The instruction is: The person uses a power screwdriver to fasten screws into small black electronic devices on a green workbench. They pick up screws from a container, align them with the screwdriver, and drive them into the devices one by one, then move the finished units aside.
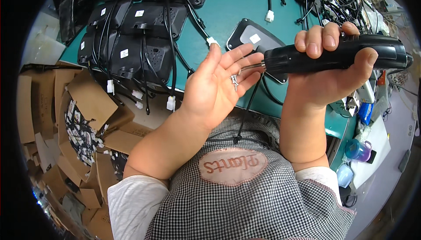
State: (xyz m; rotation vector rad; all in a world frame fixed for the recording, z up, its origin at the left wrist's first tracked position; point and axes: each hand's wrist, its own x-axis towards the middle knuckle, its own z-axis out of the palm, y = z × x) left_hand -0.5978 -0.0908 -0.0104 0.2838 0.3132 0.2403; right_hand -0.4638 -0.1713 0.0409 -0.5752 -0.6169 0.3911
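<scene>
My left hand [207,92] is turned palm up over the table's near edge, fingers spread. Several small silver screws [234,81] lie in its palm. My right hand [313,86] is wrapped round a black electric screwdriver [329,61], held level with its tip toward the left. Its metal bit [251,66] reaches over the left fingers, close to the screws; whether it touches one I cannot tell. Behind the hands lies a black plastic unit [240,35] with a white label, partly hidden by the left fingers and the screwdriver.
Several black housings [147,58] with cables and white connectors cover the left of the green table [223,3]. A tangle of black cables [340,3] fills the far right. Cardboard boxes [90,104] stand at left, one full of small parts. A purple-blue cup [358,150] is at right.
</scene>
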